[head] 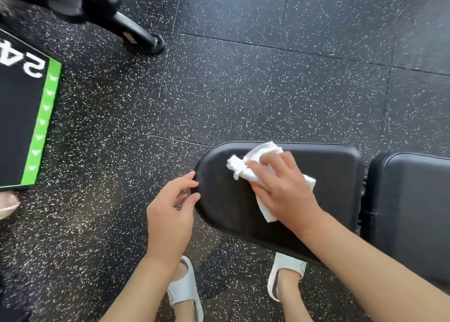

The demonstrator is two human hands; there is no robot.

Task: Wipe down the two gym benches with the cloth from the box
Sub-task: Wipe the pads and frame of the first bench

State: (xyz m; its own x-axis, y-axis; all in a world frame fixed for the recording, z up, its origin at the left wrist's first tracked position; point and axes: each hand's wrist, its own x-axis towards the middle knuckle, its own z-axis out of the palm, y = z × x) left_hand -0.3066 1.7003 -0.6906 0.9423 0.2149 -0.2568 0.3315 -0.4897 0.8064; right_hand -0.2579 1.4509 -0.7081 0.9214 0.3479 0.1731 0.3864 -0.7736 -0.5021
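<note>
Cloth [246, 168] lies on the bench seat [316, 175], pressed flat under the right hand [285, 187]; the left hand [170, 204], loosely curled, touches the seat's end. Mid-wipe, I'd say; next, the backrest [414, 200].

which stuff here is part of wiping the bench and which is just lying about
In use:
cloth, pressed on the bench by the right hand
bench seat pad
bench back pad
left hand, at the seat edge

Just there:
black and green box
machine leg
floor
</note>
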